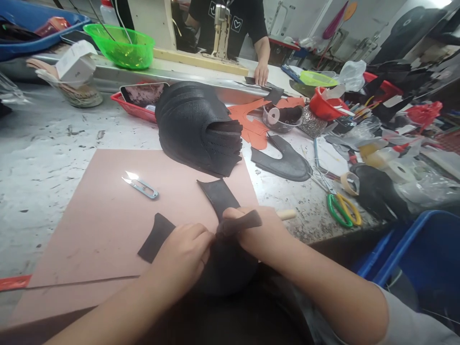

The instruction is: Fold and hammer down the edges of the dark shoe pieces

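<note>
Two hands pinching a black, curved, leather-like piece [228,268] at the near edge of a flat pink sheet [108,215].
The left hand [189,249] has its fingers together, clamped on the piece's upper edge; the right hand [264,235], just beside it, is closed around the folded dark end.

A pale, paint-worn desk [28,148] is stretching across the room. A whitish wall [305,21] is standing at the far side, and bright light [439,4] is glowing at far right.
</note>
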A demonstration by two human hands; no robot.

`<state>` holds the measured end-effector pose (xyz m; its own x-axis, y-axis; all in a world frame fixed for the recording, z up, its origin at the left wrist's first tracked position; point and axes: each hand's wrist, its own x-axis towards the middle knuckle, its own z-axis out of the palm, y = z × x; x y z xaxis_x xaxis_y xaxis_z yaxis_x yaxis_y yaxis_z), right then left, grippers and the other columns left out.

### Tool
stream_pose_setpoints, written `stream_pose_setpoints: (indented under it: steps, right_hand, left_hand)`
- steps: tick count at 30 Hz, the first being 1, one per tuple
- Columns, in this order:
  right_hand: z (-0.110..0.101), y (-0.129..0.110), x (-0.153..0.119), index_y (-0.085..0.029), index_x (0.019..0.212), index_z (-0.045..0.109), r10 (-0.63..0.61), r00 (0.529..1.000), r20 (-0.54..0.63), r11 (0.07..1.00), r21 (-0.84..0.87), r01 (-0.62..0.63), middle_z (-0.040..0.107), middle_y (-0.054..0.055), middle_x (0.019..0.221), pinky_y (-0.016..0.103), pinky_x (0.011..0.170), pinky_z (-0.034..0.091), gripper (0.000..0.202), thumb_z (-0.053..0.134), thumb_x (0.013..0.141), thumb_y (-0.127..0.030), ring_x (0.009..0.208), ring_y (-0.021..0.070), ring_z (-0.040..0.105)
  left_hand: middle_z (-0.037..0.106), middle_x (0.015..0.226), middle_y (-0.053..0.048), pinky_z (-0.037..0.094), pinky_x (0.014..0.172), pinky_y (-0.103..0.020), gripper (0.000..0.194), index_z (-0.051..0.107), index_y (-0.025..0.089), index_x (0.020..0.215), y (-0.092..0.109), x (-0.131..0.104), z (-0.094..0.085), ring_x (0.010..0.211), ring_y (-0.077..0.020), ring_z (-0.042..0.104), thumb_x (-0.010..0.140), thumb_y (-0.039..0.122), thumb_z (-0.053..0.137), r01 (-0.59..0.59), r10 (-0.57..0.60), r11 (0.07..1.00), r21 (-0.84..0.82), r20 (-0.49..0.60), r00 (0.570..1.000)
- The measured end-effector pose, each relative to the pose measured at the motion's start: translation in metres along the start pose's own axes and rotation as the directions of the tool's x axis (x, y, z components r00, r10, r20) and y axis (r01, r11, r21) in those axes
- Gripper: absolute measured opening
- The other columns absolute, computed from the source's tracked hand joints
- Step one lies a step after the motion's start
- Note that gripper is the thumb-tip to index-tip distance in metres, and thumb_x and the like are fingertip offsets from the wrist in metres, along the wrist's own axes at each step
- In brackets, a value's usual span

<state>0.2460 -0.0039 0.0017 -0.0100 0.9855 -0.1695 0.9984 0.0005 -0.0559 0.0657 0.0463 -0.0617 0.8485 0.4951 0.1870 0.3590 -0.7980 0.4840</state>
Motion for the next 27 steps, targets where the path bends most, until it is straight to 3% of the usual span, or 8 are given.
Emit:
stream_pose_setpoints:
  steps: [7, 10, 14, 17, 22, 27]
  right_hand:
    - [0.000, -0.003, 0.000, -0.022, 0.080, 0.058, -0.038, 0.999, -0.024, 0.999, 0.004, 0.038, 0.060, -0.001, 0.062, 0.027, 0.049, 0.020, 0.013, 0.047, 0.083, -0.017, 0.053, 0.0127, 0.052]
    - [-0.003, -0.005, 0.001, -0.021, 0.077, 0.057, -0.097, 0.995, 0.029, 0.995, -0.020, 0.098, 0.056, -0.001, 0.055, 0.027, 0.048, 0.019, 0.013, 0.048, 0.082, -0.013, 0.052, 0.0133, 0.052]
    - [-0.003, -0.006, 0.000, -0.022, 0.079, 0.058, -0.087, 0.996, -0.025, 0.996, 0.008, 0.087, 0.058, -0.001, 0.060, 0.027, 0.049, 0.020, 0.015, 0.046, 0.083, -0.014, 0.055, 0.0134, 0.052]
    - [-0.001, -0.007, 0.000, -0.022, 0.079, 0.059, -0.124, 0.992, -0.002, 0.992, 0.023, 0.124, 0.058, -0.001, 0.060, 0.027, 0.050, 0.020, 0.014, 0.047, 0.082, -0.014, 0.054, 0.0134, 0.051]
    - [-0.002, -0.010, 0.001, -0.022, 0.078, 0.059, -0.103, 0.995, 0.004, 0.994, 0.028, 0.102, 0.061, -0.001, 0.062, 0.027, 0.050, 0.020, 0.016, 0.046, 0.082, -0.012, 0.055, 0.0135, 0.051]
    - [-0.002, -0.014, 0.000, -0.021, 0.075, 0.058, -0.144, 0.988, 0.061, 0.989, 0.046, 0.142, 0.060, -0.001, 0.060, 0.027, 0.048, 0.019, 0.015, 0.048, 0.080, -0.012, 0.053, 0.0133, 0.051]
  left_hand:
    - [0.053, 0.069, -0.003, 0.037, 0.061, -0.029, 0.026, 0.059, 0.017, 0.075, -0.002, 0.000, -0.002, 0.066, -0.0154, 0.049, 0.086, 0.007, 0.036, -0.074, 0.075, 0.997, 0.035, -0.026, 0.997]
    - [0.050, 0.067, -0.002, 0.034, 0.059, -0.029, 0.027, 0.058, 0.016, 0.074, -0.002, 0.001, -0.007, 0.063, -0.0156, 0.046, 0.085, 0.006, 0.036, -0.097, 0.095, 0.993, 0.067, 0.034, 0.995]
    - [0.051, 0.070, -0.002, 0.033, 0.061, -0.030, 0.026, 0.058, 0.017, 0.076, -0.004, 0.004, -0.013, 0.065, -0.0163, 0.046, 0.086, 0.010, 0.035, -0.057, 0.055, 0.998, 0.007, 0.145, 0.988]
    - [0.050, 0.068, -0.002, 0.031, 0.060, -0.029, 0.030, 0.056, 0.016, 0.072, -0.007, 0.004, -0.017, 0.063, -0.0151, 0.045, 0.087, 0.010, 0.031, -0.074, 0.078, 0.997, -0.033, 0.164, 0.983]
    - [0.051, 0.075, -0.003, 0.031, 0.063, -0.030, 0.030, 0.059, 0.019, 0.088, -0.013, 0.003, -0.021, 0.069, -0.0167, 0.046, 0.087, 0.009, 0.032, -0.085, 0.089, 0.996, -0.029, 0.239, 0.967]
    - [0.051, 0.080, -0.003, 0.033, 0.066, -0.030, 0.025, 0.059, 0.020, 0.087, -0.016, 0.001, -0.027, 0.073, -0.0174, 0.046, 0.081, 0.005, 0.039, -0.092, 0.105, 0.994, -0.061, 0.274, 0.956]
